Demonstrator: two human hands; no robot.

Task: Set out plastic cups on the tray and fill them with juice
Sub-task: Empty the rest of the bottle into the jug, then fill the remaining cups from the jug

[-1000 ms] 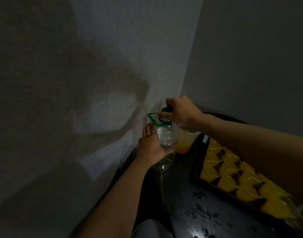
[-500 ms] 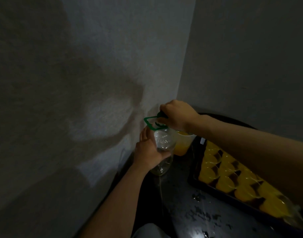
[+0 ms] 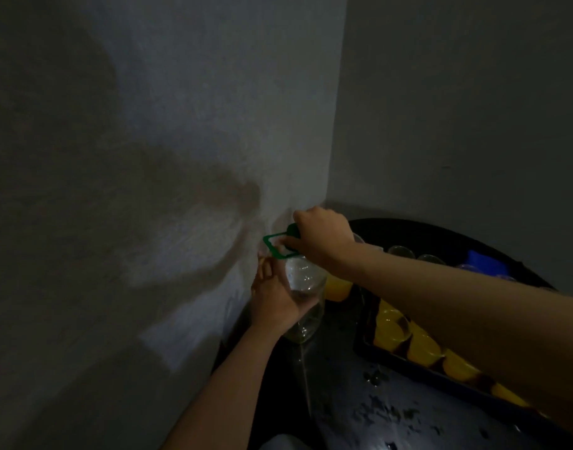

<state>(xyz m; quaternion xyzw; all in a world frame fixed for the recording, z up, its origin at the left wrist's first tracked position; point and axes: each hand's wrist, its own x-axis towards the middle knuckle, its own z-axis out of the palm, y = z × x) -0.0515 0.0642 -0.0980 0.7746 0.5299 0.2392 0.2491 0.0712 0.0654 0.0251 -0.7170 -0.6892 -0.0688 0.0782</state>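
Status, everything referenced to the black rectangular tray (image 3: 408, 367):

- Tray sits on a dark wet tabletop (image 3: 360, 417). It holds packed rows of clear plastic cups of orange juice (image 3: 421, 349). The right forearm crosses over it and hides most of the rows.
- Clear plastic bottle (image 3: 306, 287) is off the tray, left of its far-left corner, close to the grey plaster wall (image 3: 149, 157). It looks empty, neck up, base toward the camera. Can't tell if the base touches the tabletop.
- Left hand (image 3: 275, 303) holds the bottle body: palm on its left side, fingers curled round it.
- Right hand (image 3: 321, 235) comes in from over the tray, fingers curled down around the green cap (image 3: 293, 229) and gripping it. A green loop handle (image 3: 278, 246) sticks out left of the neck, just under that hand.
- Clear tub of orange juice (image 3: 337, 287) is just outside the tray's far-left corner, directly behind the bottle and partly hidden by it.
- Empty clear cups (image 3: 402, 251) stand beyond the tray's far end. A blue object (image 3: 483, 259) is further right of them, too dim to identify.
- Droplets and smears lie on the tabletop along the tray's near side.
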